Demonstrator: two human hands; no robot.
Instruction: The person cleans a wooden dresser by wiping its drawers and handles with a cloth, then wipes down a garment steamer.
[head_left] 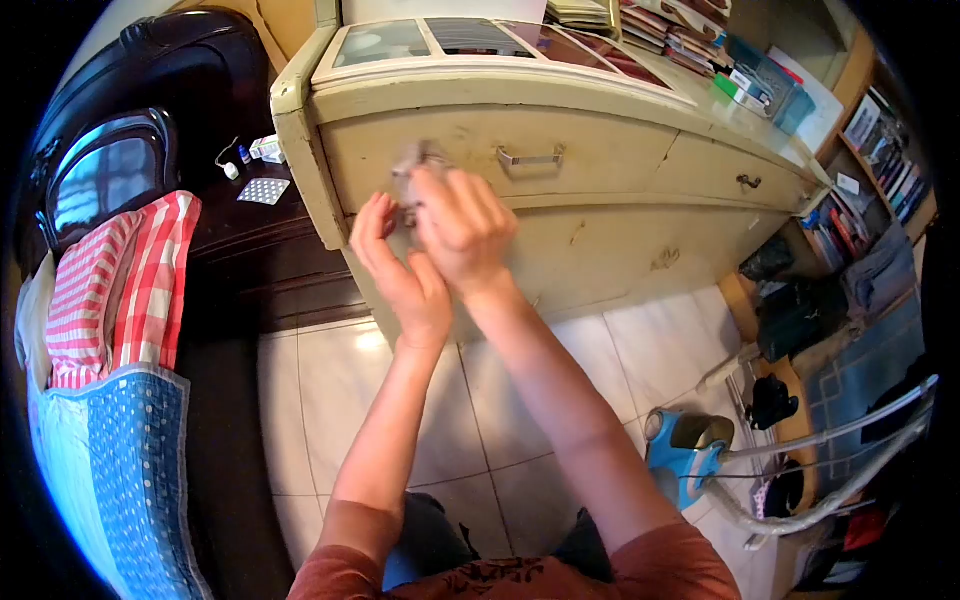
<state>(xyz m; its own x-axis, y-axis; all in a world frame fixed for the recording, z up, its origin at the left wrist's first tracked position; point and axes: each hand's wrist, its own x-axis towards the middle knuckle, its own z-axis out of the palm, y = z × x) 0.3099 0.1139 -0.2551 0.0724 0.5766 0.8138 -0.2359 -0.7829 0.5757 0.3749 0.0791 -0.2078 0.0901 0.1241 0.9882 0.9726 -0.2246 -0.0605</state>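
Observation:
My right hand [466, 228] is closed round a crumpled greyish cloth [420, 158], held up in front of the cream dresser's wide drawer [610, 145]. The cloth is smeared by motion, and its lower part is hidden behind my fingers. Just left of and below it is my left hand [402, 285], palm turned up, thumb apart from loosely curled fingers, with nothing visibly gripped. Both wrists are close together. A metal handle [530, 158] is on the drawer to the right of my right hand.
A dark bedside cabinet [225, 225] with a blister pack [263, 191] stands left, beside a bed with red checked pillows [150, 270]. Papers and a blue basket [790, 105] lie on the dresser top. A blue appliance [685, 455] with a hose stands on the tiles at right.

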